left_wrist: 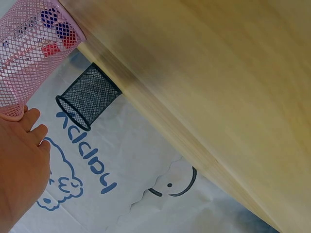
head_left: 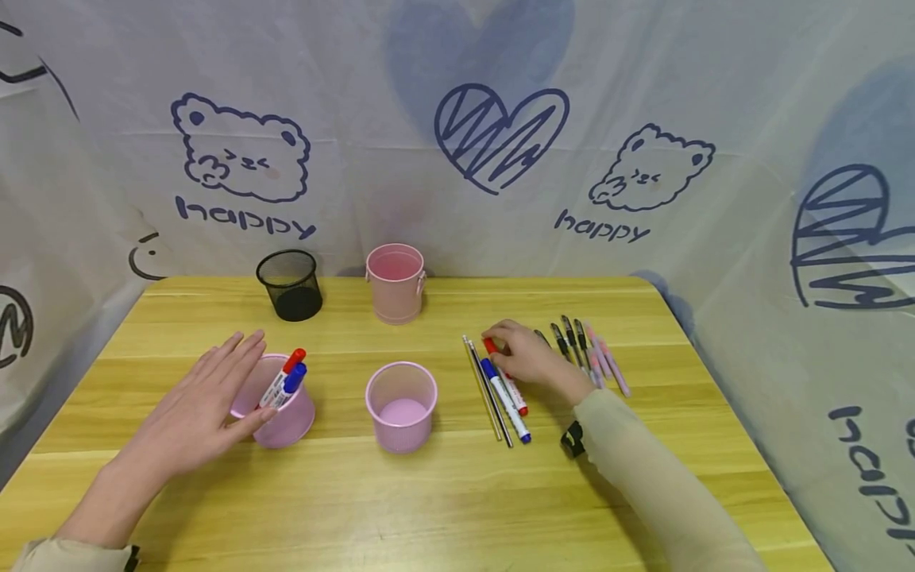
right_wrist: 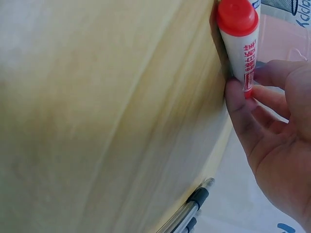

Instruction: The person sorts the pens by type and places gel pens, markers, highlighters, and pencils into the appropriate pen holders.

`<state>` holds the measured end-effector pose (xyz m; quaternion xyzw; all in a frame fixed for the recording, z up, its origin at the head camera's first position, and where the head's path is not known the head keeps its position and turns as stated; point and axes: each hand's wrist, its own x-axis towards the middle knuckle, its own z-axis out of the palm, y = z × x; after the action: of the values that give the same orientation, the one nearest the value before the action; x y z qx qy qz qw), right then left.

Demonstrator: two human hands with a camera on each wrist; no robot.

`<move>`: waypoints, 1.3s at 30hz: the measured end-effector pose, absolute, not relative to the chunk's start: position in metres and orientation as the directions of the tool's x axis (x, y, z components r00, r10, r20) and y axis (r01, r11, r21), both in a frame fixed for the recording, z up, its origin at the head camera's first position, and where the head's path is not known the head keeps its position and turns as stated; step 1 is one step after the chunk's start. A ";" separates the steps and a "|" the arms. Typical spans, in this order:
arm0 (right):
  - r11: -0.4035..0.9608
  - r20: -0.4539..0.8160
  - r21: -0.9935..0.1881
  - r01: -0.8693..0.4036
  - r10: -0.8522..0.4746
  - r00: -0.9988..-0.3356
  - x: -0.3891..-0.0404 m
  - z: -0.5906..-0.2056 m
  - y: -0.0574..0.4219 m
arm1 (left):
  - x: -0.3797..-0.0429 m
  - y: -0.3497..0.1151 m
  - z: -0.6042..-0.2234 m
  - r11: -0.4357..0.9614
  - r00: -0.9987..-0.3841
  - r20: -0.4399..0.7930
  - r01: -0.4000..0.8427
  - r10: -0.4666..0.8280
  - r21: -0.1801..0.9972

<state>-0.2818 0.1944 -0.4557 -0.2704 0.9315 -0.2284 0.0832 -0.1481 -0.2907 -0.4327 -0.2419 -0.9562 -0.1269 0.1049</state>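
Note:
My left hand (head_left: 193, 409) lies over the rim of a pink mesh pen cup (head_left: 289, 427), fingers straight and thumb at the near rim. A red-capped marker (head_left: 288, 367) and a blue-capped marker (head_left: 294, 378) lean inside that cup; its mesh wall (left_wrist: 29, 58) shows them in the left wrist view. On the table's right half, my right hand (head_left: 532, 356) pinches one end of a red marker (right_wrist: 243, 53) between thumb and fingers. Right beside it lies a blue marker (head_left: 509, 407), then two slim pencil-like sticks (head_left: 489, 397).
A second pink cup (head_left: 402, 435) stands mid-table. Behind are a black mesh cup (head_left: 296, 298) and a pink pail (head_left: 397, 298) with small side handles. Several black-capped pens (head_left: 572, 338) and pink pens (head_left: 611, 365) lie to the right. A printed cloth (head_left: 372, 183) hangs behind the table.

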 end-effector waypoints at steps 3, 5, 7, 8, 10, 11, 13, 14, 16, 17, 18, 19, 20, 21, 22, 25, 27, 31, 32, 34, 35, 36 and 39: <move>0.735 -0.019 -0.505 -0.453 -0.534 -0.846 -0.281 -0.456 0.196 | -0.148 -0.291 -0.433 0.850 -0.860 0.263 0.491 0.438 0.192; 0.722 -0.014 -0.538 -0.436 -0.525 -0.851 -0.280 -0.455 0.196 | -0.149 -0.291 -0.433 0.849 -0.858 0.266 0.493 0.439 0.191; 0.709 -0.002 -0.556 -0.433 -0.522 -0.853 -0.279 -0.454 0.197 | -0.149 -0.291 -0.433 0.847 -0.856 0.270 0.496 0.440 0.192; 0.705 0.004 -0.563 -0.432 -0.520 -0.854 -0.279 -0.454 0.197 | -0.149 -0.291 -0.433 0.846 -0.855 0.272 0.498 0.441 0.192; 0.698 0.020 -0.569 -0.435 -0.517 -0.856 -0.278 -0.453 0.197 | -0.149 -0.291 -0.433 0.845 -0.854 0.274 0.499 0.442 0.193; 0.698 0.027 -0.567 -0.438 -0.516 -0.856 -0.278 -0.452 0.198 | -0.149 -0.291 -0.433 0.844 -0.854 0.274 0.499 0.442 0.194; 0.699 0.035 -0.567 -0.436 -0.509 -0.860 -0.277 -0.451 0.198 | -0.148 -0.291 -0.433 0.843 -0.853 0.276 0.501 0.443 0.195; 0.698 0.035 -0.571 -0.432 -0.505 -0.862 -0.276 -0.451 0.197 | -0.148 -0.291 -0.433 0.844 -0.853 0.276 0.501 0.443 0.194; 0.695 0.038 -0.582 -0.423 -0.496 -0.867 -0.275 -0.450 0.197 | -0.148 -0.291 -0.433 0.844 -0.853 0.275 0.501 0.443 0.192; 0.691 0.038 -0.592 -0.415 -0.491 -0.870 -0.274 -0.449 0.197 | -0.148 -0.291 -0.433 0.844 -0.853 0.275 0.501 0.444 0.192; 0.688 0.038 -0.600 -0.408 -0.485 -0.874 -0.274 -0.448 0.197 | -0.148 -0.291 -0.433 0.844 -0.853 0.275 0.501 0.444 0.191; 0.683 0.044 -0.607 -0.406 -0.482 -0.875 -0.273 -0.447 0.197 | -0.148 -0.291 -0.433 0.844 -0.853 0.275 0.501 0.445 0.190; 0.679 0.050 -0.612 -0.406 -0.479 -0.876 -0.273 -0.447 0.197 | -0.148 -0.291 -0.433 0.844 -0.852 0.275 0.502 0.445 0.190; 0.677 0.055 -0.615 -0.404 -0.474 -0.879 -0.272 -0.446 0.198 | -0.148 -0.291 -0.433 0.843 -0.852 0.276 0.503 0.446 0.190; 0.678 0.060 -0.614 -0.404 -0.470 -0.881 -0.272 -0.446 0.198 | -0.148 -0.291 -0.433 0.843 -0.851 0.276 0.503 0.446 0.190; 0.675 0.076 -0.616 -0.405 -0.461 -0.884 -0.270 -0.443 0.198 | -0.148 -0.291 -0.434 0.841 -0.850 0.279 0.506 0.448 0.190; 0.672 0.085 -0.623 -0.401 -0.451 -0.888 -0.269 -0.440 0.198 | -0.148 -0.291 -0.434 0.841 -0.849 0.279 0.506 0.448 0.191; 0.654 0.129 -0.638 -0.407 -0.430 -0.894 -0.266 -0.435 0.198 | -0.148 -0.291 -0.434 0.841 -0.850 0.281 0.506 0.446 0.193; 0.650 0.142 -0.640 -0.410 -0.425 -0.894 -0.265 -0.434 0.198 | -0.148 -0.291 -0.434 0.841 -0.850 0.281 0.505 0.446 0.193; 0.636 0.178 -0.643 -0.427 -0.418 -0.891 -0.264 -0.431 0.197 | -0.148 -0.291 -0.434 0.841 -0.849 0.282 0.505 0.446 0.192; 0.628 0.193 -0.646 -0.434 -0.415 -0.889 -0.263 -0.430 0.197 | -0.148 -0.291 -0.434 0.841 -0.849 0.283 0.505 0.445 0.192; 0.620 0.208 -0.648 -0.442 -0.414 -0.886 -0.262 -0.428 0.196 | -0.148 -0.291 -0.434 0.842 -0.850 0.283 0.505 0.445 0.192; 0.606 0.250 -0.643 -0.467 -0.411 -0.877 -0.260 -0.424 0.194 | -0.148 -0.291 -0.434 0.842 -0.850 0.283 0.504 0.444 0.191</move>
<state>-0.2598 0.1945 -0.4236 -0.2451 0.8954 -0.3697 -0.0383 -0.1485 -0.2909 -0.4344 -0.2487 -0.9529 -0.1301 0.1147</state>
